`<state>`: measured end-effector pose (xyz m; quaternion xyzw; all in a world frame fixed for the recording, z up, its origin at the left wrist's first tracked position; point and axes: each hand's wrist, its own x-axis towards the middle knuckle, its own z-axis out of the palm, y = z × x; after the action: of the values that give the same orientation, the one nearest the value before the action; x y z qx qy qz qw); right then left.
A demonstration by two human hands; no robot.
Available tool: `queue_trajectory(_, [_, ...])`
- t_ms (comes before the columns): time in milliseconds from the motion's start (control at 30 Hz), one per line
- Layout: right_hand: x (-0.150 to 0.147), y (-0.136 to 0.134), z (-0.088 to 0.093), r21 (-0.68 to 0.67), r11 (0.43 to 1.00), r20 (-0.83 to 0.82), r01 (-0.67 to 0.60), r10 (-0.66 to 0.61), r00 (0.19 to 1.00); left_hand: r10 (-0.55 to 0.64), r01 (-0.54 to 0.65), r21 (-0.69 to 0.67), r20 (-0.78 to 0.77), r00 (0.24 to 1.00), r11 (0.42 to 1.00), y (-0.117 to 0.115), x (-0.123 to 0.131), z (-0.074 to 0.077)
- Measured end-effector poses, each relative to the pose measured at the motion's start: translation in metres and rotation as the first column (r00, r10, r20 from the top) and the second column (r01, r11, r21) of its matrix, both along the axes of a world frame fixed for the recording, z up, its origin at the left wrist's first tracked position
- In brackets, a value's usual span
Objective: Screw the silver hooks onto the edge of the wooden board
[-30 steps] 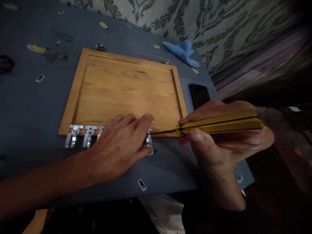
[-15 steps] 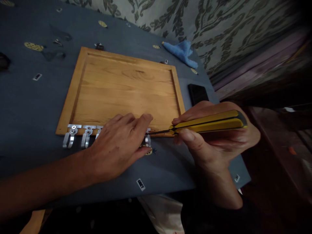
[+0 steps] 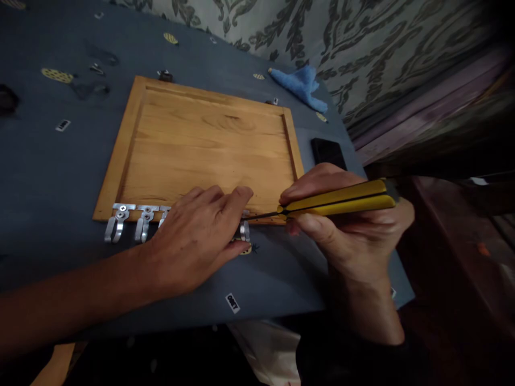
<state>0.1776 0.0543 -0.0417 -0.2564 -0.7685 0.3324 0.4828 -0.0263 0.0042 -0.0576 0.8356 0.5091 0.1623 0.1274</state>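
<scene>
A framed wooden board (image 3: 209, 145) lies flat on the table, with a metal hook rail (image 3: 147, 216) along its near edge. Several double hooks hang from the rail over that edge, and screw heads show on the left ones. My left hand (image 3: 193, 238) is closed over the middle of the rail, its thumb below the edge beside the rightmost hook; its palm hides the hooks in between. In my right hand (image 3: 358, 241) is a yellow and black screwdriver (image 3: 341, 199), held almost level. Its thin shaft points left to the rail's right end, where the tip is hard to make out.
A black phone (image 3: 329, 154) lies right of the board, and a blue cloth (image 3: 300, 86) sits behind it. Small dark and metal bits (image 3: 96, 68) are scattered at the back left. The patterned wall rises behind the table (image 3: 60, 177), whose front edge runs below my hands.
My right hand has turned slightly with the screwdriver, and the handle's end has shifted a little left. My left hand and the board stay put.
</scene>
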Motion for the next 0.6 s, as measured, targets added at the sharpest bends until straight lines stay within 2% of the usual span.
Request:
queue_trajectory(100, [0.0044,0.0019,0.0031,-0.069,0.995,0.047,-0.068,0.071,0.996,-0.007,0.007,0.0,0.005,1.0,1.0,-0.0007,-0.0005,0.0006])
queue_trajectory(200, [0.005,0.0023,0.0038,-0.075,0.994,0.038,-0.076,0.079,0.996,-0.007,0.007,-0.014,-0.005,1.0,1.0,-0.0009,-0.0003,0.0016])
queue_trajectory(433, [-0.0015,0.0001,0.0014,-0.037,0.999,0.026,-0.009,0.01,1.0,-0.017,0.017,-0.006,-0.007,1.0,1.0,0.0,0.0003,0.0014])
queue_trajectory(600, [-0.0023,-0.002,0.0005,0.04,0.998,0.048,0.047,-0.049,0.998,-0.019,0.019,0.015,-0.006,1.0,1.0,-0.0001,0.0,0.0014])
